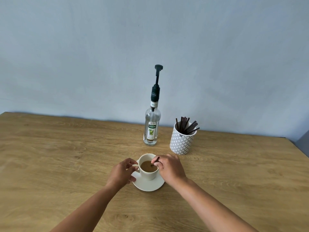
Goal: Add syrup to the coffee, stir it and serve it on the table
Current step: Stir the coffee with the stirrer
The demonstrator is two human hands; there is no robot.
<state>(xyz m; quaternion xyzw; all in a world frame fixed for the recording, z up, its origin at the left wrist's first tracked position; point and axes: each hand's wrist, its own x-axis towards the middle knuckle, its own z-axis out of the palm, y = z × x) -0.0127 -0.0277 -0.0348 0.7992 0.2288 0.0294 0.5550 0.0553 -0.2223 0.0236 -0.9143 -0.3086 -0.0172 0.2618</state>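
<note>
A white cup [149, 174] of light brown coffee stands on a white saucer [148, 185] on the wooden table [58, 156]. My left hand [122, 171] pinches the cup's handle at its left side. My right hand [168, 168] pinches a thin dark stir stick [155, 161] whose lower end dips into the coffee. Behind the cup stands a clear syrup bottle [151, 129] with a dark green pump on top.
A white patterned holder [181, 142] with several dark stir sticks stands right of the bottle. A pale blue wall runs along the table's far edge. The table's right edge falls off at the far right.
</note>
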